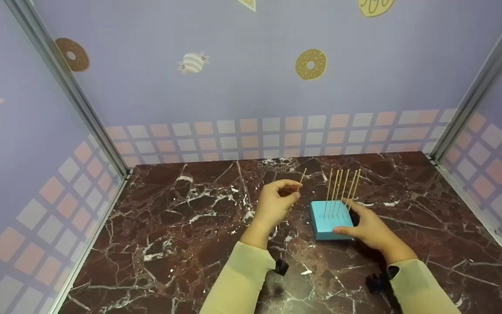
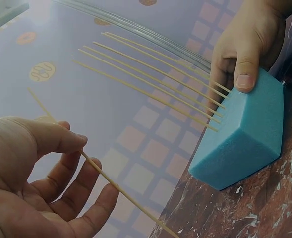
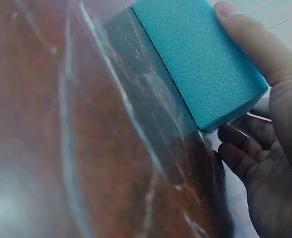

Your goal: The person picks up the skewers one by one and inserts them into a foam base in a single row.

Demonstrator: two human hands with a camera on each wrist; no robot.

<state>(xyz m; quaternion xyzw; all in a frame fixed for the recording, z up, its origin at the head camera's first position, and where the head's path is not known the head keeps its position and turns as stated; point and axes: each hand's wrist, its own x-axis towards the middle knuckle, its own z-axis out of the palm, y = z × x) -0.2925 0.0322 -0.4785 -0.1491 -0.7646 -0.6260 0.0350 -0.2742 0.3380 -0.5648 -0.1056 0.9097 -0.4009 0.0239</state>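
A turquoise foam block [image 1: 330, 234] rests on the marbled tabletop, with several thin wooden skewers [image 1: 337, 187] standing upright in its top. My right hand [image 1: 371, 226] grips the block at its right side, thumb on the near top edge; in the right wrist view the thumb [image 3: 257, 42] lies along the block [image 3: 200, 59]. To the left of the block, my left hand [image 1: 273, 203] pinches a single skewer [image 1: 302, 178] between thumb and fingers. The left wrist view shows that loose skewer [image 2: 131, 198] slanting down past the fingertips, apart from the block [image 2: 240, 134].
The dark red marbled table [image 1: 181, 253] carries small pale specks to the left of the hands. Purple patterned panels [image 1: 251, 87] enclose the back and both sides, joined by grey metal corner posts [image 1: 66, 83].
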